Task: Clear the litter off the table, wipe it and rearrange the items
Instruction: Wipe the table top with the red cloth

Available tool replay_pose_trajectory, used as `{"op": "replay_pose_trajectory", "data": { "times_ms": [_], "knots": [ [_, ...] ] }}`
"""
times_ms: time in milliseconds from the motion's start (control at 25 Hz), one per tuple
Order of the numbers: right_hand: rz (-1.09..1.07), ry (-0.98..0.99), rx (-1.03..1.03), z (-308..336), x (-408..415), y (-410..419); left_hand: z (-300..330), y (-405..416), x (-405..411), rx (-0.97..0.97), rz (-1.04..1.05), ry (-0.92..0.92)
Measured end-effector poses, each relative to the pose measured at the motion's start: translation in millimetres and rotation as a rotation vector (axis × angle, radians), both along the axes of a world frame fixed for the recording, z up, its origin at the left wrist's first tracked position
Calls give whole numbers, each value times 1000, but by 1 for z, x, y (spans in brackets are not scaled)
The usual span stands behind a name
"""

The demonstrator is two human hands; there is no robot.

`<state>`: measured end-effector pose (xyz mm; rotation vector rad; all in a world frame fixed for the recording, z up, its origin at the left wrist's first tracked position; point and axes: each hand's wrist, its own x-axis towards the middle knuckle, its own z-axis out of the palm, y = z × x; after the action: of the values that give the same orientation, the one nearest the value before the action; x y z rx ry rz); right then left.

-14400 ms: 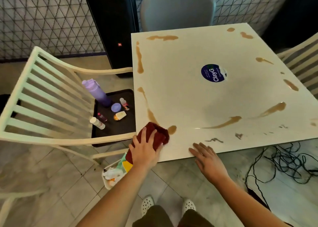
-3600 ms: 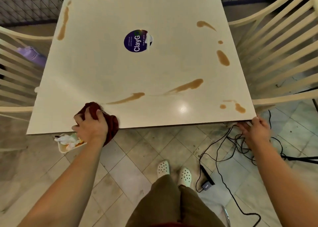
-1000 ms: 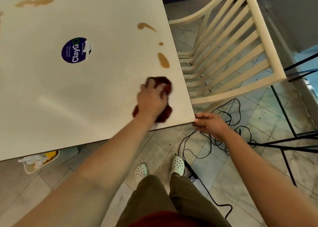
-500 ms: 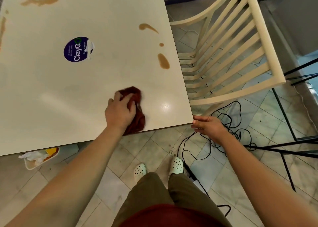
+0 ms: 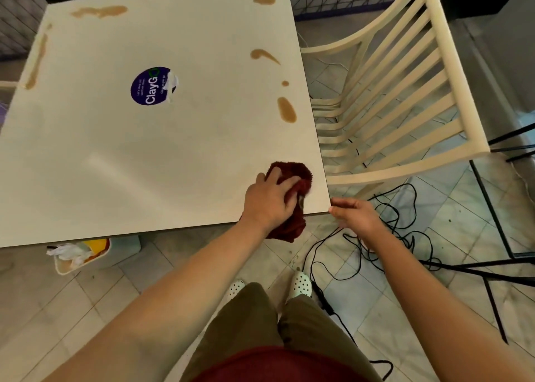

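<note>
Half a second ago the left hand and its dark red cloth sat further in from the table's right side; now both have slid back toward the near right corner of the table, close to where they were a second ago.

Seen from the head camera, the left hand lies on top of the cloth with its fingers curled over the bunched fabric, gripping it and pressing it down on the tabletop. Part of the cloth rests on the surface just ahead of the knuckles, and its lower end hangs over the near edge below the wrist.

The right hand is at the table's near right corner, just beside the cloth. Its fingers are fairly straight and close together, the fingertips touching the corner edge; they hold nothing.

Brown smears remain on the tabletop: an oval stain near the right edge beyond the cloth, a small dot and a curved streak further along that side, blotches at the far edge, and a long streak down the left side. A round blue sticker sits near the middle.

A pale bin holding crumpled litter stands on the floor under the near edge. A cream slatted chair stands at the table's right, with black cables tangled on the tiles beneath.
</note>
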<state>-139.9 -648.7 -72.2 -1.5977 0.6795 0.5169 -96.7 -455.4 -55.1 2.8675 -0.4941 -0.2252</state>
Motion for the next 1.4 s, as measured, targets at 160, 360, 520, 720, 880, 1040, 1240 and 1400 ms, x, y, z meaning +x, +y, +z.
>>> {"op": "replay_pose_trajectory", "data": {
  "times_ms": [160, 360, 520, 720, 880, 1040, 1240, 1400],
  "knots": [
    [33, -209, -322, 10, 11, 24, 1, 58, 23, 15, 293, -4],
    [311, -466, -532, 27, 23, 60, 8, 98, 87, 29, 574, 37],
    [376, -538, -578, 33, 39, 92, 16, 84, 93, -85, 624, 213],
    [620, -662, -650, 41, 62, 151, 20, 97, 56, -264, 377, 299],
    [855, -585, -761, 28, 61, 192, 20, 168, 47, -395, 479, 166],
    [903, -566, -781, 10, 81, 224, 15, 237, 53, -335, 655, 68],
    [1050, -796, -802, 7, 100, 229, 6, 247, 87, -310, 552, 54],
    [558, -614, -969, 7, 114, 180, 3, 216, 129, -231, 336, 15]
  ]
}}
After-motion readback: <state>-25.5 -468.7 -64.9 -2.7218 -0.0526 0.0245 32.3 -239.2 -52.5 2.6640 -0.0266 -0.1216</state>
